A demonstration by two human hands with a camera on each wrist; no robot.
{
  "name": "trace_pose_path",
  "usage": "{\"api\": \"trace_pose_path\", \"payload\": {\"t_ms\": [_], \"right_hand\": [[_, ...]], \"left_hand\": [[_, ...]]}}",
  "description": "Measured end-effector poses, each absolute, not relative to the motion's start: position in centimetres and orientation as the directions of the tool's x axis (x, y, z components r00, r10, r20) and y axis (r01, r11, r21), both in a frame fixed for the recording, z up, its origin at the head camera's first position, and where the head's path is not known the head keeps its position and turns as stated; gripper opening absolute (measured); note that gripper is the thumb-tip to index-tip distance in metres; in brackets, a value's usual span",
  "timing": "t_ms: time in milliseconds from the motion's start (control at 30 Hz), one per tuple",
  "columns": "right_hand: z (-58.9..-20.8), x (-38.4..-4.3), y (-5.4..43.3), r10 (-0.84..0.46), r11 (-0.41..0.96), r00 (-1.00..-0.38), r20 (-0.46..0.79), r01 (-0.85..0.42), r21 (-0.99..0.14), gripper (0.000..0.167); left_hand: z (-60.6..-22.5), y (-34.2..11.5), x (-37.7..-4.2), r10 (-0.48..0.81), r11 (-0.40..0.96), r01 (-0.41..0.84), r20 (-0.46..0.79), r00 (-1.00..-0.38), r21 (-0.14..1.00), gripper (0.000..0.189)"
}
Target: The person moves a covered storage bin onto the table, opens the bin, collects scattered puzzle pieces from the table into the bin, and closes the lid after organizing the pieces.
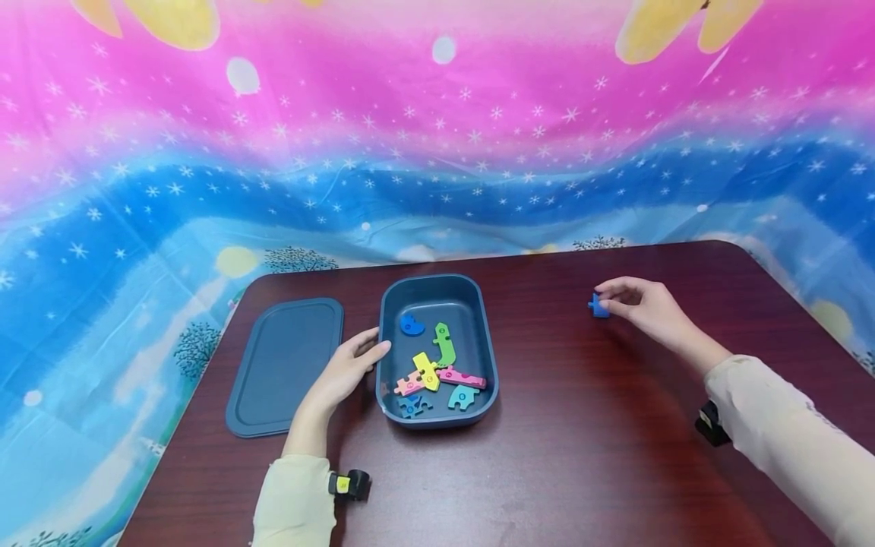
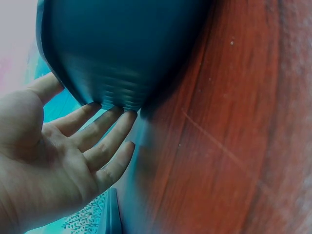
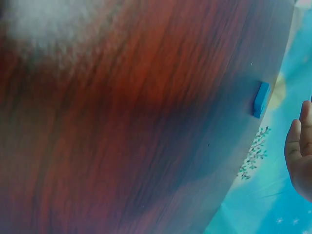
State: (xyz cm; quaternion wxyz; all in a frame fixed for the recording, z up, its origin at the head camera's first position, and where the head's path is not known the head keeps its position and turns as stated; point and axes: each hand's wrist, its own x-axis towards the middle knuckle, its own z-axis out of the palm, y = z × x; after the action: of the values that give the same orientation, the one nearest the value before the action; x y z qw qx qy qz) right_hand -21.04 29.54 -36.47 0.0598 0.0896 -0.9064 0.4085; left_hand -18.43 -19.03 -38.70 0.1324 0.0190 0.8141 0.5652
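Note:
A dark blue-grey plastic box (image 1: 488, 357) stands on the table with several coloured puzzle pieces (image 1: 427, 371) lying in it. My left hand (image 1: 350, 368) holds the box by its left wall, thumb over the rim and fingertips against the outside, as the left wrist view shows. To the right of the box, my right hand (image 1: 645, 308) hovers around a blue puzzle piece (image 1: 599, 307). In the right wrist view that blue piece (image 3: 262, 100) rests on the table, and the right hand (image 3: 301, 153) is partly cut off, with a gap between it and the piece.
The matching lid (image 1: 287, 368) lies flat on the table left of the box, beneath the left forearm's side. Behind the dark wooden table (image 1: 547, 456) hangs a pink and blue patterned cloth (image 1: 437, 137). Both wrists carry black camera mounts.

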Motion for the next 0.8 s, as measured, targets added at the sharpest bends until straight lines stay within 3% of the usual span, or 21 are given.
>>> {"api": "trace_pose_path", "payload": {"t_ms": [567, 800], "right_hand": [[-37.9, -23.7, 32.0, -0.161, 0.671, -0.985, 0.058, -0.152, -0.726, 0.045], [-38.1, -24.4, 31.9, -0.148, 0.661, -0.988, -0.034, -0.073, -0.747, 0.053]], "left_hand": [[-38.9, -19.0, -18.4, 0.180, 0.366, -0.106, -0.182, -0.967, 0.925, 0.064], [-39.0, -19.0, -18.3, 0.184, 0.365, -0.103, -0.180, -0.966, 0.925, 0.066]]}}
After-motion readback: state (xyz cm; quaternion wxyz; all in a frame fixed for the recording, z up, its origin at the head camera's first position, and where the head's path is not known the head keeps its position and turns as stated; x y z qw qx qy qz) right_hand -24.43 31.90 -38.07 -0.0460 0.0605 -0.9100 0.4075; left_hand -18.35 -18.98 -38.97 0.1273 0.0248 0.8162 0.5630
